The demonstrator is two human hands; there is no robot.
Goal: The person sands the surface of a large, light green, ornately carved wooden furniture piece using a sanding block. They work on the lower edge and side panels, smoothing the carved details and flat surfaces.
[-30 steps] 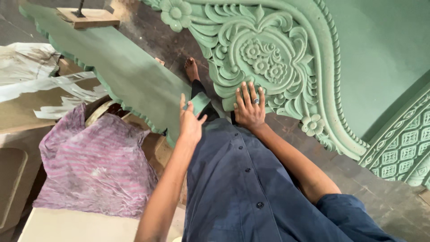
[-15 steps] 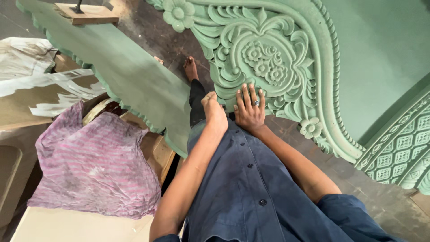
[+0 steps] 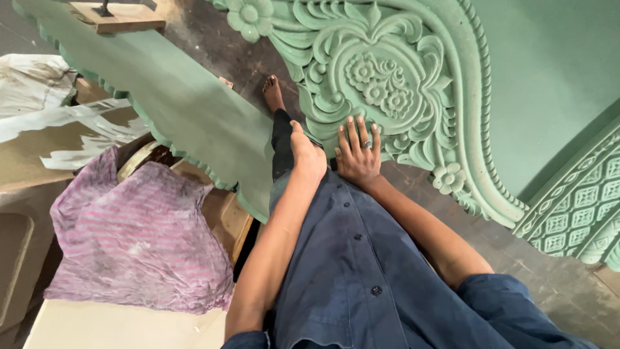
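Note:
A large green panel carved with flowers and scrolls leans in front of me. My right hand, with a ring on one finger, lies flat on the panel's lower carving, fingers spread, holding nothing. My left hand is right beside it at the carving's lower edge. It is seen edge-on with the thumb up and the fingers hidden. Below both hands hang my dark blue shirt and a dark trouser leg. My bare foot stands on the floor between the carved panel and a flat green board.
The flat green board has a scalloped edge and runs to the upper left, with a wooden block on its far end. A purple striped cloth covers a seat at left. Torn white sheets lie far left. A green lattice panel stands at right.
My left hand has left the edge of the flat green board and moved right, next to my right hand. The right hand has stayed on the carving.

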